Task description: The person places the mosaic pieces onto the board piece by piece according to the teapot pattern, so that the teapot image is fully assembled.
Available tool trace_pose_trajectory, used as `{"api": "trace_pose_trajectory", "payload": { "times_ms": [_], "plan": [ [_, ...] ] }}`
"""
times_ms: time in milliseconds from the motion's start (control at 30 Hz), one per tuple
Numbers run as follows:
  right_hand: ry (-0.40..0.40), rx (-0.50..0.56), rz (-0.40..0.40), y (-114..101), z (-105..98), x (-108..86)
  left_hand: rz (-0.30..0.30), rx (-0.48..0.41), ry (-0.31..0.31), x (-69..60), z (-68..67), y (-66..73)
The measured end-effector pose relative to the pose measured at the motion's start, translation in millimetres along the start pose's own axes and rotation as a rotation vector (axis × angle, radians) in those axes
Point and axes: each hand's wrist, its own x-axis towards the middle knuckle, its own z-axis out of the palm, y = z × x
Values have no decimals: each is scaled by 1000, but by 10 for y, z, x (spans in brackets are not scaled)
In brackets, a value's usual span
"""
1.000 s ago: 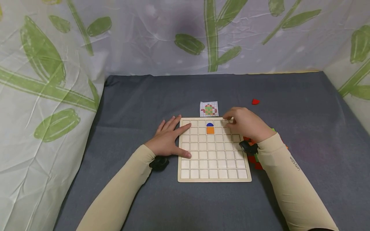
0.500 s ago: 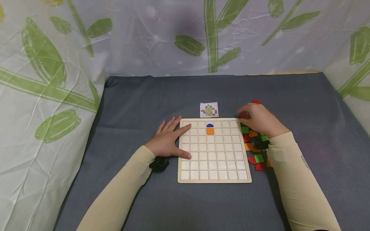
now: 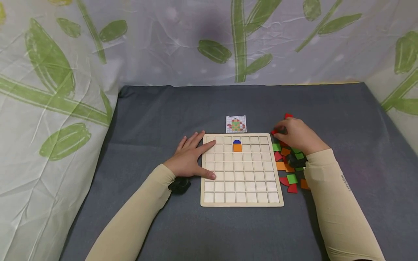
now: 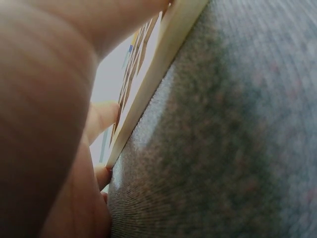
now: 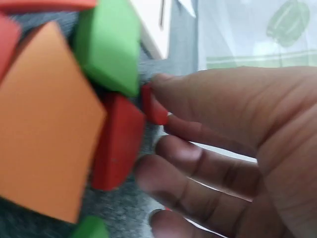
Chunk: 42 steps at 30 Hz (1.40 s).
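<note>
A square wooden grid board [image 3: 242, 204] lies on the cloth, a blue half-circle tile [image 3: 237, 141] and an orange square tile [image 3: 237, 148] in its upper cells. My left hand [image 3: 192, 157] rests spread on the board's left edge, its thumb and index finger reaching over the grid; the left wrist view also shows the board's side [image 4: 148, 94] beside the fingers. Beyond the board's upper right corner, my right hand [image 3: 298, 135] pinches a small red tile [image 5: 156, 106] between thumb and index finger. Its exact shape is partly hidden.
Several loose red, green [image 3: 292, 178] and orange [image 3: 305, 184] tiles lie along the board's right side, partly under the right wrist. A separate red tile [image 3: 288, 115] sits behind that hand. A small picture card [image 3: 236, 124] lies beyond the board's far edge.
My right hand has moved right, from over the board's upper right cells to the loose tiles, uncovering part of the pile. The left hand stays in place.
</note>
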Motion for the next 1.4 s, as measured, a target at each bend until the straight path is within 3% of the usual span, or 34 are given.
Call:
{"api": "trace_pose_trajectory", "payload": {
  "times_ms": [733, 1400],
  "plan": [
    [39, 35, 121, -37, 64, -1, 6, -5, 1, 10, 3, -22],
    [1, -12, 72, -47, 84, 13, 8, -7, 7, 7, 13, -19]
  ]
}}
